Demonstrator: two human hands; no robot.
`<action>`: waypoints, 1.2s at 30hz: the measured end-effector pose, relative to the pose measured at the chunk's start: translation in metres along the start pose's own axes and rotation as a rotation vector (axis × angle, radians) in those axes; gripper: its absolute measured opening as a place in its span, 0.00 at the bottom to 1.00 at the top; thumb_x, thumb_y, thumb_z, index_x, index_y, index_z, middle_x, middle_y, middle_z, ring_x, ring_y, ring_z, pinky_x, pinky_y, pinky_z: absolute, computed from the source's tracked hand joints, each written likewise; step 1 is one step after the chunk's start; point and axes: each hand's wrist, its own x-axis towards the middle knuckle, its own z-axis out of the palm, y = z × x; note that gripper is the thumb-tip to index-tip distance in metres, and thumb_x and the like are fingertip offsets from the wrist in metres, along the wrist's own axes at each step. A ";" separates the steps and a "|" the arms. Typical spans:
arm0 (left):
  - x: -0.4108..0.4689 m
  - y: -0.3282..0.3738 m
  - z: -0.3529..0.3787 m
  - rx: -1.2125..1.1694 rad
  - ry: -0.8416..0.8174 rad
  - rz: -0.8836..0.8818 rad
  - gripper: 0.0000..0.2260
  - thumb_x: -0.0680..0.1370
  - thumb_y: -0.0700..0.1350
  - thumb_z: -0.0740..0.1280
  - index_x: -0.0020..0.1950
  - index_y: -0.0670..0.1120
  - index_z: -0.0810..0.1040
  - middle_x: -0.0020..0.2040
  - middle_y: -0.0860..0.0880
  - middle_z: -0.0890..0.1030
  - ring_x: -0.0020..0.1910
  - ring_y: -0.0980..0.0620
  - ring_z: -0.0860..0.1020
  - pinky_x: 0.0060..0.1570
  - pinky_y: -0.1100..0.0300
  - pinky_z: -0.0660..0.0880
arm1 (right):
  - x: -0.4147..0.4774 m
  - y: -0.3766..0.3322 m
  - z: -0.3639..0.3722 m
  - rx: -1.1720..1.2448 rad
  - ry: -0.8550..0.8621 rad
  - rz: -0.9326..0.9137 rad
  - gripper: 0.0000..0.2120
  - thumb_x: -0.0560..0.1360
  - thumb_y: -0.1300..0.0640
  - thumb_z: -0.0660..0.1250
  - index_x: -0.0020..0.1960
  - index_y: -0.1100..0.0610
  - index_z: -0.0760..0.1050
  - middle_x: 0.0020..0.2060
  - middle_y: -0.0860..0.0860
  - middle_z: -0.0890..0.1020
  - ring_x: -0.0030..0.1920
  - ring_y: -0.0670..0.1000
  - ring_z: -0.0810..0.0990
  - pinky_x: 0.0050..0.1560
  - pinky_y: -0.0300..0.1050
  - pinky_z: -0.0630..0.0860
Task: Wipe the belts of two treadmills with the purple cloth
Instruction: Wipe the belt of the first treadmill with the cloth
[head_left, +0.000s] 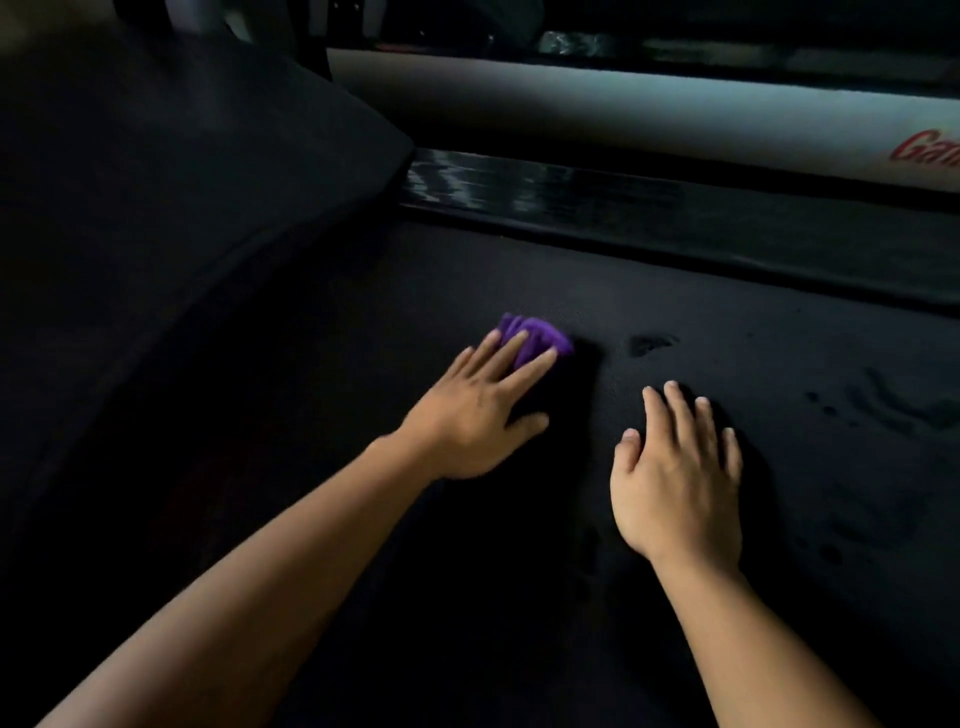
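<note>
Left hand (475, 410) presses the crumpled purple cloth (537, 336) flat onto the black treadmill belt (727, 301).

Fingers extended over the cloth, not clenched; soft bunched fabric protrudes beyond the fingertips. Right hand (678, 483) lies released, palm down, on the finely textured belt to the right, grasping nothing. Dark smudges (649, 344) mark the belt. A glossy ribbed side rail (571, 187) borders the far edge.

Both my forearms bare to frame edge, no sleeves. Left hand (475, 410), right hand (678, 483): no rings, short nails.
</note>
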 end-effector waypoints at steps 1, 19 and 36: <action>-0.023 -0.014 -0.002 0.005 -0.009 -0.015 0.32 0.78 0.68 0.52 0.78 0.65 0.40 0.80 0.53 0.39 0.78 0.49 0.36 0.76 0.50 0.38 | 0.000 0.000 0.000 0.003 0.006 -0.003 0.26 0.78 0.50 0.53 0.73 0.57 0.69 0.74 0.56 0.69 0.75 0.61 0.65 0.73 0.64 0.59; 0.103 0.005 -0.018 0.021 0.016 -0.163 0.34 0.79 0.67 0.54 0.80 0.56 0.48 0.81 0.45 0.45 0.79 0.42 0.42 0.76 0.49 0.44 | 0.001 -0.001 0.001 -0.012 0.007 0.006 0.28 0.76 0.49 0.53 0.74 0.57 0.68 0.74 0.56 0.70 0.75 0.61 0.65 0.73 0.64 0.59; 0.054 -0.129 -0.050 0.001 0.107 -0.617 0.35 0.79 0.67 0.52 0.80 0.52 0.46 0.81 0.45 0.44 0.78 0.40 0.41 0.76 0.50 0.44 | 0.000 -0.001 0.002 -0.022 -0.015 -0.004 0.28 0.78 0.49 0.52 0.74 0.59 0.67 0.75 0.56 0.68 0.76 0.61 0.64 0.74 0.64 0.58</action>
